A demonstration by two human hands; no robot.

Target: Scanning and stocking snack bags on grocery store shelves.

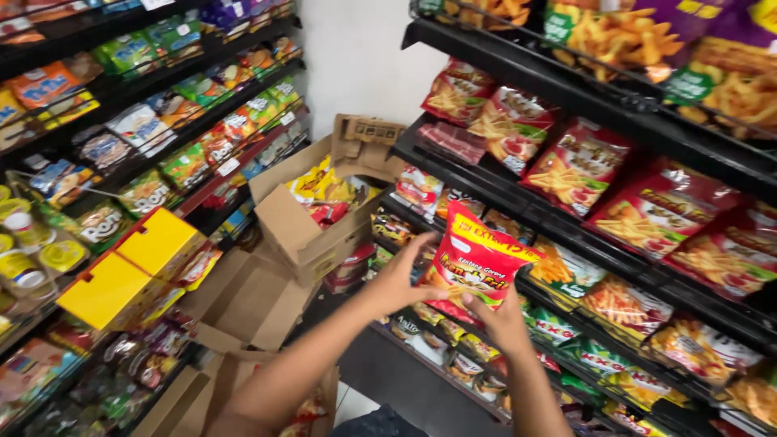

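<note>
Both hands, left hand (402, 279) and right hand (502, 317), hold a red snack bag (477, 260) (near shelves).

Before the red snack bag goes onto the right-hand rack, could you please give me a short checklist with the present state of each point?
1. Both hands on the red snack bag: ok; left hand at its left edge, right hand beneath it.
2. Bag upright: not ok, tilted.
3. Bag intact: cannot tell.
4. Free slot on the right rack: cannot tell; rows look full.
5. Open cardboard box clear of the arms: ok.
</note>
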